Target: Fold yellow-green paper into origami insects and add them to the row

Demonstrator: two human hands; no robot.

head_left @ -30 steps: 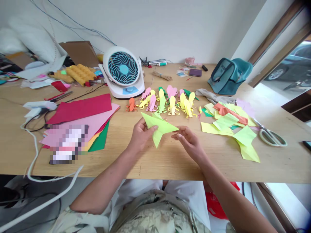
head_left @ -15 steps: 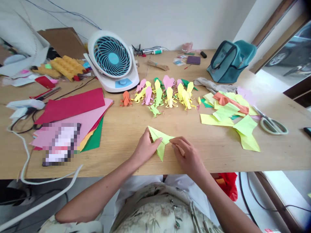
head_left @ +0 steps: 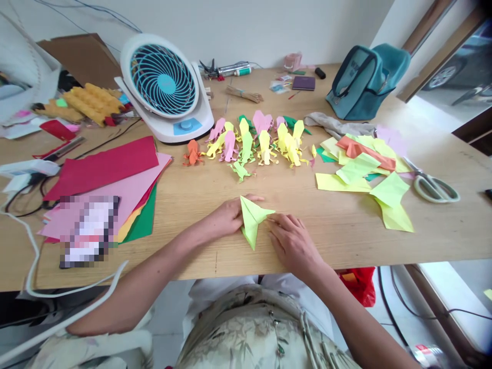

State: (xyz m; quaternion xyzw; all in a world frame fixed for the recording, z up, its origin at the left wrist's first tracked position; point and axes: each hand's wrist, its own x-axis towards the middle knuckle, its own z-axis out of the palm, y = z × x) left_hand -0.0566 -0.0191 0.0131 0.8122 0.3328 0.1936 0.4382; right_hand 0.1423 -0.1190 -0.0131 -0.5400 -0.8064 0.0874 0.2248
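A light green folded paper [head_left: 251, 220], shaped into pointed flaps, is between my two hands near the table's front edge. My left hand [head_left: 226, 216] grips it at the left side. Its fingers pass behind the paper, with one fingertip showing past the upper edge, and the thumb is mostly hidden. The right-hand point of the paper is pinched in the fingertips of my right hand [head_left: 294, 238]. Beyond the hands stand several paper figures with curled legs, among them an orange one [head_left: 193, 152], a light green one [head_left: 241, 170] and a yellow one [head_left: 266, 148].
Coloured paper sheets [head_left: 111, 164] lie on the left, near a white fan [head_left: 163, 84]. To the right are loose paper pieces [head_left: 346, 182] and scissors [head_left: 434, 187]. A teal bag [head_left: 365, 82] stands at the back right. A white cable [head_left: 33, 251] hangs over the front left edge.
My left thumb has left the paper's top face, and the left fingers have slid behind it. The paper has turned slightly. My right hand stays at its right point.
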